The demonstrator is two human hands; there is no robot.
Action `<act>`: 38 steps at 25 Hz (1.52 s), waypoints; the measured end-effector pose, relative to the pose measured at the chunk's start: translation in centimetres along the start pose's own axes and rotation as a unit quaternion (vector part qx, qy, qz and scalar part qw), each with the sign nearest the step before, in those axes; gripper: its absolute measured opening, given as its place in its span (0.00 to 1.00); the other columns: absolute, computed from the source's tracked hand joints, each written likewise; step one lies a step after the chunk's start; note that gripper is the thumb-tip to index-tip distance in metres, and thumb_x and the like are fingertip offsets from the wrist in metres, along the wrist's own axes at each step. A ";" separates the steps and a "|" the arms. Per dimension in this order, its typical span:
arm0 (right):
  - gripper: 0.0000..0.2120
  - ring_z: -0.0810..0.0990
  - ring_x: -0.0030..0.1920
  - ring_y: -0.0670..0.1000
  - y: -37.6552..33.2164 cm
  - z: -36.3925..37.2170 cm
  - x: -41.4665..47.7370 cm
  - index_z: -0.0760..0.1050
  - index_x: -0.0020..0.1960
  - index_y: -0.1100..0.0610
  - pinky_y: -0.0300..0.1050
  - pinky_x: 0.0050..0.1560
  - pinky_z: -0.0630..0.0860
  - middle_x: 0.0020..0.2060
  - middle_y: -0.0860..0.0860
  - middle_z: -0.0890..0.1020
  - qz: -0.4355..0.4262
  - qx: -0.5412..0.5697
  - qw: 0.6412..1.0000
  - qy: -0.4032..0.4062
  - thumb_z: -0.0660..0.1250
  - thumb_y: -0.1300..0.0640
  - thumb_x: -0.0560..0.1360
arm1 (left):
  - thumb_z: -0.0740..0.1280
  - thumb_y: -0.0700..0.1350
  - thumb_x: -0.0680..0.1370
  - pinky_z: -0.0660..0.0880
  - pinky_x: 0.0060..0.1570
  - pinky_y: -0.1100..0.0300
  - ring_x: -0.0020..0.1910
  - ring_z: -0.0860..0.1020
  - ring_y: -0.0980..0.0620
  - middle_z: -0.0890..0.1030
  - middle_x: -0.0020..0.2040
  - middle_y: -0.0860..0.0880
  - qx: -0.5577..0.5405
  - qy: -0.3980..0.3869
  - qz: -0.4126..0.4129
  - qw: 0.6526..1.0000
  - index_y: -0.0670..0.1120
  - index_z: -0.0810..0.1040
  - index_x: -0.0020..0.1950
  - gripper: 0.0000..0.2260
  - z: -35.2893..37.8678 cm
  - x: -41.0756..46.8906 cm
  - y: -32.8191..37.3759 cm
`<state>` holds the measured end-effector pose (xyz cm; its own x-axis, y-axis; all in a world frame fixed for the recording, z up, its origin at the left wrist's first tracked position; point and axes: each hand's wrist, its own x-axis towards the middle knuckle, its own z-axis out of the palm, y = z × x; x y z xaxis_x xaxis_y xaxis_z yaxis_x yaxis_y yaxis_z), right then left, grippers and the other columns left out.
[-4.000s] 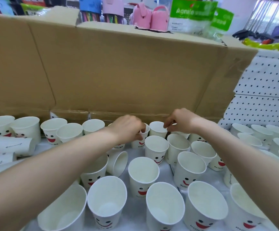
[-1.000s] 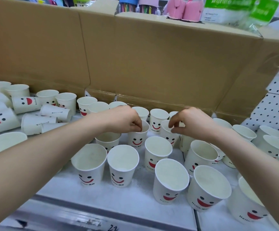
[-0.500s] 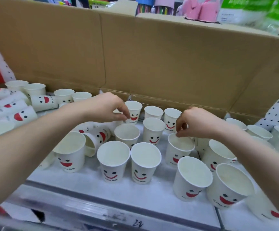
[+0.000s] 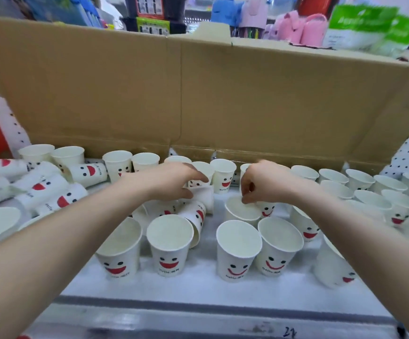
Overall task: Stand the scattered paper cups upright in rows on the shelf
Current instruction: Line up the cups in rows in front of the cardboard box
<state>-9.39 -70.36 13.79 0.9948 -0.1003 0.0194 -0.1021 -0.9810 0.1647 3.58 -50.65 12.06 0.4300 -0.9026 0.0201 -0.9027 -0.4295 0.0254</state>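
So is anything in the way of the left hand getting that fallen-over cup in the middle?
Nothing visible is. The left hand is right at the fallen cup, thumb by its side. Upright cups stand close behind it, and another tipped cup lies just in front.

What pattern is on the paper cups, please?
Each cup is white with black eyes and a red smile; head view.

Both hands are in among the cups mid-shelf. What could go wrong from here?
The right hand pinches the rim of an upright cup packed against its neighbours; moving it could topple them.
The left hand grips a fallen cup above a leaning cup that rests against a front-row cup; lifting may disturb both.
The left forearm passes low over the front row; a dip could sweep cups off the shelf.
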 end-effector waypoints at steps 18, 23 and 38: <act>0.07 0.76 0.42 0.50 2.3 0.7 0.2 0.74 0.33 0.46 0.48 0.43 0.79 0.39 0.45 0.82 0.085 0.028 0.996 0.000 0.70 0.52 0.67 | 0.68 0.44 0.76 0.70 0.41 0.60 0.46 0.78 0.54 0.78 0.44 0.56 -0.046 0.155 0.054 0.985 0.50 0.78 0.47 0.01 -1.0 3.8 0.5; 0.03 0.76 0.43 0.52 2.4 0.4 0.5 0.76 0.44 0.43 0.50 0.45 0.79 0.39 0.45 0.80 0.069 0.064 0.995 0.025 0.67 0.49 0.72 | 0.67 0.41 0.76 0.67 0.41 0.62 0.47 0.77 0.50 0.79 0.49 0.51 0.060 0.097 0.081 0.990 0.48 0.79 0.50 0.05 1.0 4.4 1.7; 0.14 0.73 0.52 0.51 -3.9 -0.8 5.4 0.79 0.60 0.47 0.49 0.50 0.75 0.48 0.46 0.83 -0.096 0.052 0.990 0.090 0.66 0.56 0.76 | 0.66 0.49 0.77 0.72 0.55 0.56 0.60 0.74 0.51 0.76 0.62 0.54 0.002 0.051 -0.153 0.987 0.57 0.74 0.65 0.16 -1.1 -5.6 -6.1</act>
<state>-3.61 -66.97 14.09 0.9782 0.1122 0.1746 0.0995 -0.9918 0.0798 6.73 -42.94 12.84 0.6809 -0.7236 0.1128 -0.7309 -0.6811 0.0427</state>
